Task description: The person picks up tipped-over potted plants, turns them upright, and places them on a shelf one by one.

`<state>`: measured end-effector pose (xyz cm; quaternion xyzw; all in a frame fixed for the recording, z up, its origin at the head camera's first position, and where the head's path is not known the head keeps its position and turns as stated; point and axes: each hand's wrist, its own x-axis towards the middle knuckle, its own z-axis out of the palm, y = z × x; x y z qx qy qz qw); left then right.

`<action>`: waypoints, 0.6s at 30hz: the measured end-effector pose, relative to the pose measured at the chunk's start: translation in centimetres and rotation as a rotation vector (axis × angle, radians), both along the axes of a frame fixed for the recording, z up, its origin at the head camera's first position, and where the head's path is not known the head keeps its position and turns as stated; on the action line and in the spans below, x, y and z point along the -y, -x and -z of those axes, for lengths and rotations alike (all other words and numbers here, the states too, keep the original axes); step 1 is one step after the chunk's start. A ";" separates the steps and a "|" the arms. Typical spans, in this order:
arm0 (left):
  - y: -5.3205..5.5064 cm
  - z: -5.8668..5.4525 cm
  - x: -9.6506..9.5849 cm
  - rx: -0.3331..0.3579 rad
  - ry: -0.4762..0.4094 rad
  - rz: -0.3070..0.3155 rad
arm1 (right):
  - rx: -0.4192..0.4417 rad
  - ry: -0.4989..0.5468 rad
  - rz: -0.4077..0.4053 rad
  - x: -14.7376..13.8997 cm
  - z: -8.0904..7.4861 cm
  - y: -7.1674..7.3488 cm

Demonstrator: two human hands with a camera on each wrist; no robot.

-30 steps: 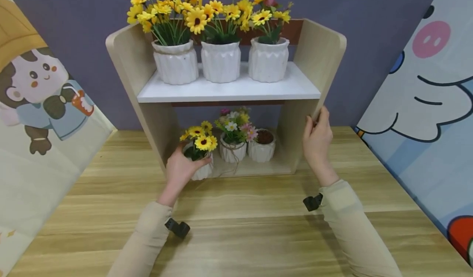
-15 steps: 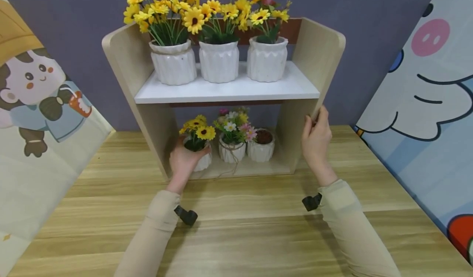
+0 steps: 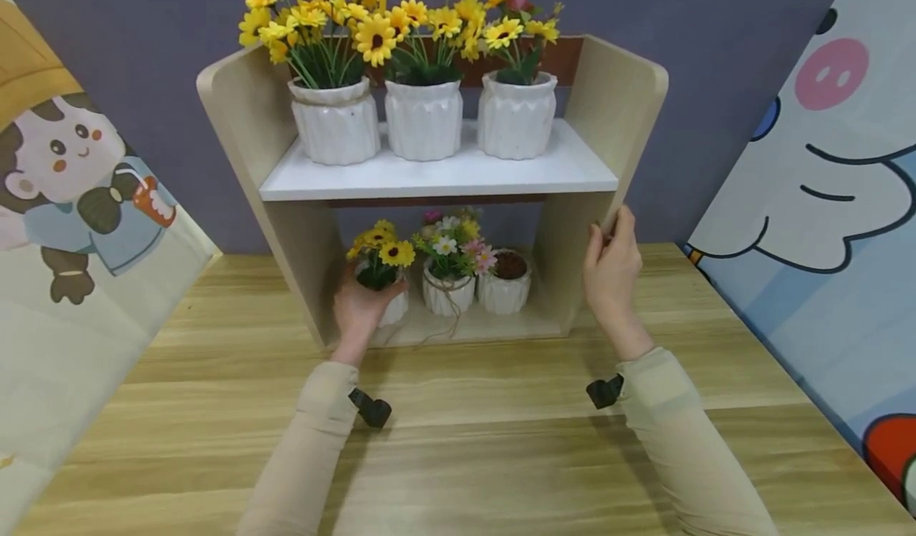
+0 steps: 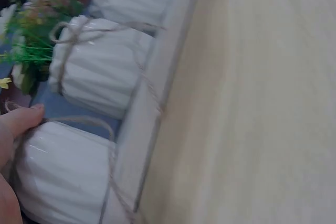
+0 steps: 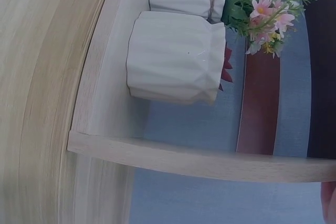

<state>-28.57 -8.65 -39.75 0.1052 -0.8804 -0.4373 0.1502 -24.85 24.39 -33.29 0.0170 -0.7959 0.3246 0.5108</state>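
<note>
My left hand point(image 3: 361, 301) grips a white ridged flowerpot point(image 3: 395, 308) with yellow daisies point(image 3: 396, 254) at the left end of the lower shelf. In the left wrist view, the thumb lies at the rim of this pot point(image 4: 65, 171), and twine trails over it. My right hand point(image 3: 611, 277) holds the front edge of the shelf unit's right side panel point(image 3: 565, 258), thumb and fingers on either side. Beside the gripped pot stand a twine-tied pot point(image 3: 448, 293) with mixed flowers and a pot point(image 3: 505, 291) filled with brown material. The left fingers are mostly hidden behind the pot.
Three larger white pots with flowers, a left one point(image 3: 335, 126), a middle one point(image 3: 425, 122) and a right one point(image 3: 517, 118), stand on the white upper shelf point(image 3: 436, 178). The unit rests on a wood-grain table point(image 3: 472, 433) against a grey-purple wall point(image 3: 723, 59). Loose twine point(image 3: 447, 331) hangs near the lower front edge.
My left hand has moved the daisy pot back, deeper onto the lower shelf, and still grips it. The right hand has stayed on the side panel.
</note>
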 end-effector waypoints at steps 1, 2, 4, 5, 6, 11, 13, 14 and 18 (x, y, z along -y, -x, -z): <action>0.0 0.1 0.0 -0.009 0.008 -0.001 | -0.007 0.001 -0.001 0.0 0.0 0.0; 0.0 0.3 0.1 -0.021 0.017 -0.002 | -0.016 0.002 0.000 0.1 0.0 0.0; -0.1 0.6 0.1 -0.048 0.033 0.000 | -0.030 0.002 0.007 0.1 0.0 0.0; -0.1 0.7 0.0 -0.065 0.040 0.001 | -0.032 0.002 0.010 0.1 0.0 0.0; -0.1 0.8 0.0 -0.080 0.050 0.002 | -0.031 0.002 0.013 0.1 0.0 0.0; -0.2 1.4 0.1 -0.135 0.082 0.007 | -0.006 -0.003 0.015 0.1 0.0 -0.2; -0.2 1.6 0.2 -0.135 0.089 0.009 | -0.005 -0.002 0.010 0.2 0.0 -0.2; -0.2 1.6 0.2 -0.131 0.092 0.011 | -0.007 -0.005 0.011 0.2 0.0 -0.2; -0.1 1.6 0.2 -0.116 0.093 0.010 | -0.017 -0.004 0.008 0.2 -0.1 -0.1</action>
